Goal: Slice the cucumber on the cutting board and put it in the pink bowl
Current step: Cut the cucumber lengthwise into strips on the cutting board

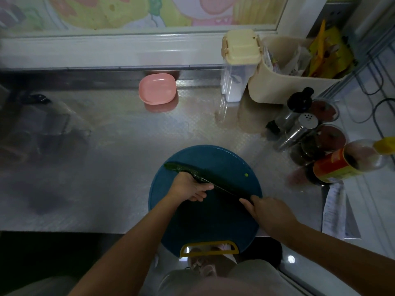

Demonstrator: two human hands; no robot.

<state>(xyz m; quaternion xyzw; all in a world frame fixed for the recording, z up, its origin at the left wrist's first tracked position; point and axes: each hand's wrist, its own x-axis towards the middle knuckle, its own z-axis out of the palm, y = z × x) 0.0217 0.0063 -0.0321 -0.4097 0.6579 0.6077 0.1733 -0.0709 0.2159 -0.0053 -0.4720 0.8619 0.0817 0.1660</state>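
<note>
Cucumber (181, 168) looks basically uncut, lying diagonally on the blue cutting board (224, 159) at the table's near edge. Your left hand (188, 189) has its grip wrapped round the middle. Your right hand (269, 208) sits at the near end, and I can't tell its grip. Pink bowl (157, 88) by the far edge holds nothing, so the slicing's all ahead.

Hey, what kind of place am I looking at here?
Most likely a home kitchen counter: a cucumber lies on a blue cutting board, on a steel worktop, with seasoning shakers and a sauce bottle alongside.
</note>
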